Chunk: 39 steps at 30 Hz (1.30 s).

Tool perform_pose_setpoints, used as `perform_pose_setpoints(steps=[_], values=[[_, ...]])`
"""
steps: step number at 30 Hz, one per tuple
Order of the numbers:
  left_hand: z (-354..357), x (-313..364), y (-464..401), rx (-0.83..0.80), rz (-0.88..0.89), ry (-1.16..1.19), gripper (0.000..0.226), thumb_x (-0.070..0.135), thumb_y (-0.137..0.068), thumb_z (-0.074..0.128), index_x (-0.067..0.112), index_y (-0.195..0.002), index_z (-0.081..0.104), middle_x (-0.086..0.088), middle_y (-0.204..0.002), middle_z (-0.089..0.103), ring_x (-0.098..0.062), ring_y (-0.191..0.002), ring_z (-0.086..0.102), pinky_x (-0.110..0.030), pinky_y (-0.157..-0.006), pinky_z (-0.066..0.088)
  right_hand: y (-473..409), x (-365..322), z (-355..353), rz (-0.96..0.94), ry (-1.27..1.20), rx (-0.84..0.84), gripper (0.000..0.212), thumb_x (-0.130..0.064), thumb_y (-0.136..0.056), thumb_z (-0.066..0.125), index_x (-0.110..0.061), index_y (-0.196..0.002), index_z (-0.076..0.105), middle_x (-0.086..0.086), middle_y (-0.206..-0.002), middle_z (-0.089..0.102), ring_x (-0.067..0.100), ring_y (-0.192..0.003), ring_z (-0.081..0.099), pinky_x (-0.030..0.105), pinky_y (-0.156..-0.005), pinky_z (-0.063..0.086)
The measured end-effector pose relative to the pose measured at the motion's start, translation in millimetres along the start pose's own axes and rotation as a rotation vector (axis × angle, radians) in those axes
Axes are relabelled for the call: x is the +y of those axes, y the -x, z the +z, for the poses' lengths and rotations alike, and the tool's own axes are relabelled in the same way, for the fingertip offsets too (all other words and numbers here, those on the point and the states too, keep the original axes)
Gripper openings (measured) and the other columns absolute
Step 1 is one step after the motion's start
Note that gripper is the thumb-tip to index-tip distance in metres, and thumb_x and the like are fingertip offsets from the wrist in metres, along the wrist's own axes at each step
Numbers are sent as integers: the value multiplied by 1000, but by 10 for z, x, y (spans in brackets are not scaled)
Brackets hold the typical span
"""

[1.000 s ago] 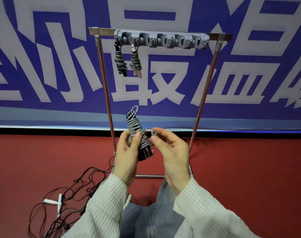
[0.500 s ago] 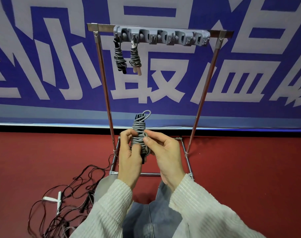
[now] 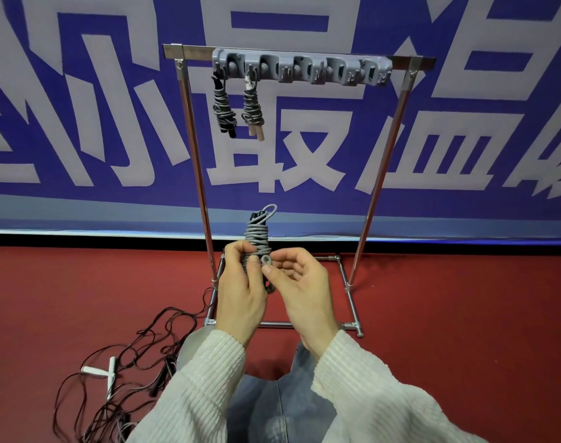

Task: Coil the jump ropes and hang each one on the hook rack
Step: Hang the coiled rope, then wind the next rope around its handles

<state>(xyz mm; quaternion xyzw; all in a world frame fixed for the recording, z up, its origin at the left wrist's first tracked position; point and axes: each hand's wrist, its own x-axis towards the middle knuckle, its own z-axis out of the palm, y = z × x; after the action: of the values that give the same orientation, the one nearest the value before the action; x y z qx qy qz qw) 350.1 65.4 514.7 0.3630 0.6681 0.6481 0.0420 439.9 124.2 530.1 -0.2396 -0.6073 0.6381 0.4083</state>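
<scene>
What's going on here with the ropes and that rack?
A person is coiling jump ropes and hanging them up. The left hand holds a grey rope bundle upright, while the right hand pinches its loose end at the bundle. Two coiled ropes already hang on the left of the hook rack. More tangled ropes lie on the red floor.

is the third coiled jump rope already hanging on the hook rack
No, only two coiled ropes hang from the hook rack; the left hand holds the third coiled jump rope below it.
</scene>
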Motion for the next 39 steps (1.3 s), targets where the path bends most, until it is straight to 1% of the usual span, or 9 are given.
perform_pose_setpoints(steps=[2, 6, 11, 15, 21, 27, 33, 36, 39], values=[[-13, -34, 0, -59, -22, -31, 16, 10, -106, 41, 26, -104, 43, 0, -82, 62, -5, -60, 56, -25, -57, 50, -7, 38, -22, 9, 37, -6, 12, -7, -89, 77, -16, -97, 74, -1, -89, 77, 13, -84, 72, 25, -72, 58], [-66, -119, -34, -231, -33, -164, 6, 25, -107, 38, 30, -106, 40, 0, -80, 66, -16, -61, 62, -52, -64, 57, -24, 119, -74, 30, 67, 25, 11, -6, -90, 75, -14, -97, 78, 1, -91, 79, 16, -86, 75, 27, -74, 58], [-42, -99, 20, -206, 13, -268, 3, 30, -105, 38, 32, -107, 41, 4, -87, 67, -19, -73, 69, -51, -66, 59, -56, 133, -119, 52, 73, 20, 16, -6, -88, 77, -20, -93, 80, -3, -92, 79, 13, -90, 75, 29, -83, 58], [-4, -70, -4, -184, -178, -143, 5, 19, -105, 43, 22, -104, 45, -4, -80, 68, -18, -62, 68, -52, -63, 61, -89, 116, -162, 70, 96, -12, 15, -5, -87, 77, -19, -91, 80, -2, -88, 79, 10, -85, 73, 28, -80, 56], [-5, -74, -18, -234, -104, -359, 8, 25, -103, 42, 28, -96, 42, 5, -76, 68, -24, -70, 67, -48, -72, 56, -99, 203, -198, 103, 89, -3, 13, -2, -87, 76, -15, -90, 79, 4, -85, 78, 12, -80, 71, 36, -81, 59], [-14, 41, -93, -275, -501, 149, 16, 13, -108, 44, 9, -93, 49, -9, -74, 60, -14, -55, 59, -56, -65, 62, -132, 200, -221, 104, 121, -62, 15, 1, -87, 74, -12, -90, 79, -2, -84, 78, 5, -81, 71, 19, -76, 53], [-54, -18, -120, -341, -502, 137, 18, 8, -106, 46, 11, -89, 51, -18, -84, 62, -24, -69, 61, -62, -75, 57, -114, 237, -262, 110, 127, -11, 13, 0, -88, 74, -11, -92, 79, -3, -83, 78, 5, -80, 72, 18, -74, 53], [-52, -15, -120, -390, -433, 104, 18, 8, -107, 45, 11, -90, 49, -13, -83, 60, -22, -69, 57, -51, -67, 57, -91, 236, -282, 99, 117, -4, 15, 1, -87, 74, -13, -90, 79, -5, -81, 78, 3, -79, 71, 17, -75, 53], [-35, -50, -110, -375, -352, 50, 19, 12, -108, 42, 13, -90, 50, -7, -78, 57, -19, -67, 52, -37, -64, 44, -106, 243, -300, 78, 193, -2, 15, -3, -86, 77, -17, -90, 80, -6, -84, 78, 6, -84, 73, 23, -80, 56]])
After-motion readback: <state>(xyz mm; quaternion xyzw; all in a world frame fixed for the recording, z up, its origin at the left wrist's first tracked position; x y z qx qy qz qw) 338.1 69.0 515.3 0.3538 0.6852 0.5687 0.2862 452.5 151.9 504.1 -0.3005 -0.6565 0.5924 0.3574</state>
